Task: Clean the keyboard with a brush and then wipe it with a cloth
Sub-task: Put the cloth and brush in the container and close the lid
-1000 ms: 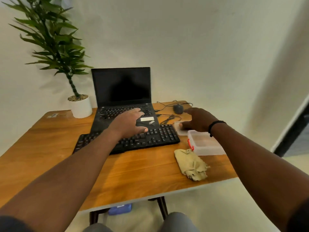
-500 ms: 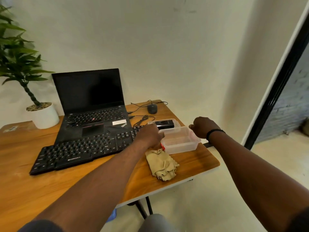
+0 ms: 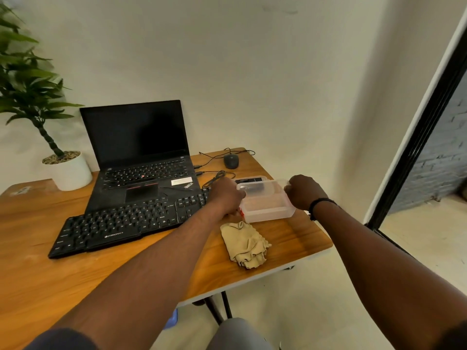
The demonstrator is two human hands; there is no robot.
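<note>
Near the right edge of the tabletop (image 3: 50,286) sits a clear plastic container (image 3: 267,207) with a red clip on its near-left corner. The left hand (image 3: 226,195) has its fingers curled against the box's left wall, and the right hand (image 3: 304,192) grips the far right rim, fingers closed on it. Through the plastic I cannot tell what lies inside. A dark flat object (image 3: 250,180) lies just behind the box. The black keyboard (image 3: 121,223) lies in front of the open laptop (image 3: 141,157), left of the box. A crumpled beige cloth (image 3: 243,245) lies by the near edge, just in front of the box.
</note>
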